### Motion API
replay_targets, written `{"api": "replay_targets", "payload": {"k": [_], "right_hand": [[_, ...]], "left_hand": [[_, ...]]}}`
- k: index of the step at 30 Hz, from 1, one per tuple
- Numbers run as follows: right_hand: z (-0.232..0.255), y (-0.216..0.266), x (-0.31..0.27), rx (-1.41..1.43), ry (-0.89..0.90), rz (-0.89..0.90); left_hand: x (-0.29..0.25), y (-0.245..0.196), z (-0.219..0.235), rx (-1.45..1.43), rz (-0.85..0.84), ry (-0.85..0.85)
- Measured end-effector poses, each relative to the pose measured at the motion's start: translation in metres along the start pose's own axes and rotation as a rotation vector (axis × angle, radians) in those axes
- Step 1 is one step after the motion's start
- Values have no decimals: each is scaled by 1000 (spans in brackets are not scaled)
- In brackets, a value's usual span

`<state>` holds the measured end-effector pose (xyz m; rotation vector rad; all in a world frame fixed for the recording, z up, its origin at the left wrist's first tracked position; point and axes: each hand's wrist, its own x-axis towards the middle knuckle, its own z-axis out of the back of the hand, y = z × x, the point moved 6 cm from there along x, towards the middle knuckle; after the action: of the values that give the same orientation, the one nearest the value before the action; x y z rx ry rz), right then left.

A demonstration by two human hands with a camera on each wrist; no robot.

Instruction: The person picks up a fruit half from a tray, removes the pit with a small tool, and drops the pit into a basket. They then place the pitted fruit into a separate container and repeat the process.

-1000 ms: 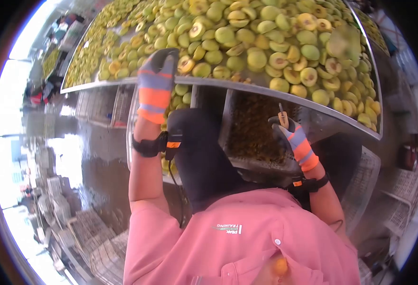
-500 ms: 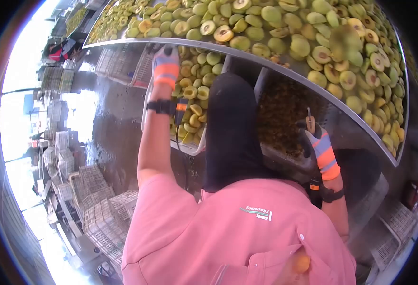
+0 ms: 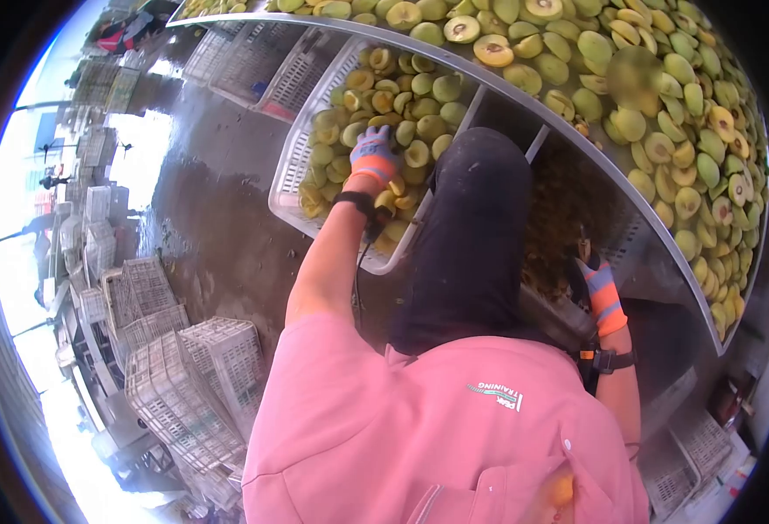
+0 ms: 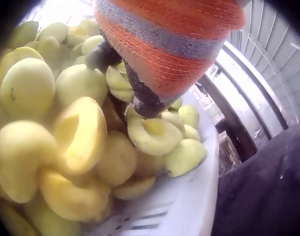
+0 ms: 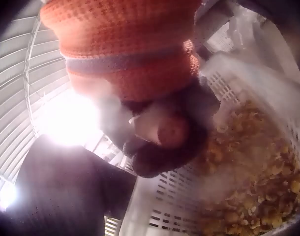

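Note:
My gloved left hand [image 3: 373, 160] is down on the fruit halves [image 3: 419, 106] in a white crate [image 3: 290, 179]. In the left wrist view the hand [image 4: 162, 44] has dark fingertips among pitted green-yellow halves [image 4: 81, 135]; whether it grips one cannot be told. My gloved right hand [image 3: 600, 293] holds a small tool with a wooden handle [image 3: 584, 247] upright, over the edge of a bin of brown-yellow scraps [image 3: 563, 196]. The right wrist view shows the fingers curled round the handle [image 5: 172, 133], beside the scraps [image 5: 253, 172].
A metal-edged table [image 3: 655, 214] heaped with halved fruit [image 3: 629, 122] spans the top and right. My knee [image 3: 480, 192] stands between the crate and the scrap bin. Stacked empty crates [image 3: 196, 384] are on the wet floor [image 3: 218, 205] at the left; another person [image 3: 127, 33] is far off.
My left hand has moved from the table's edge down into the crate of halves. My right hand keeps hold of the tool. The head view has shifted, showing more of the crate.

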<state>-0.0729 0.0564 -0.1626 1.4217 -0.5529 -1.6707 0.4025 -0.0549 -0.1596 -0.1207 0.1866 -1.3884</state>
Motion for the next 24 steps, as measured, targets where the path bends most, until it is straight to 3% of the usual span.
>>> {"api": "replay_targets", "payload": {"k": [2,4,6,8,11,14,15,18,22,24], "right_hand": [[6,-14,4,-54,-33,-137],[6,-16,3,-41,-17,-144],[4,-12,2,-41,-7,-138],[-2,-5,-2,-55,-14,-123],[-3,-8,1,-79,-36,65],[2,-8,-4,-174,-1,-205],[1,-8,-3,-148,11,-175],[4,-13,0,-127,46,-118],[8,-31,0,-124,-6,-200],[8,-36,-2,-76,-32,-235]], "left_hand": [[-16,33,6,-312,118,-235],[-34,91,-6,-750,275,-405],[-68,131,-8,-1283,646,-435],[-88,184,-21,-1372,872,-454],[-101,196,-20,-1216,790,-270],[-105,182,-9,-176,736,-113],[-103,166,2,11,706,-177],[-76,129,28,-59,596,-139],[4,129,30,51,418,-327],[42,132,23,35,396,-189]]}}
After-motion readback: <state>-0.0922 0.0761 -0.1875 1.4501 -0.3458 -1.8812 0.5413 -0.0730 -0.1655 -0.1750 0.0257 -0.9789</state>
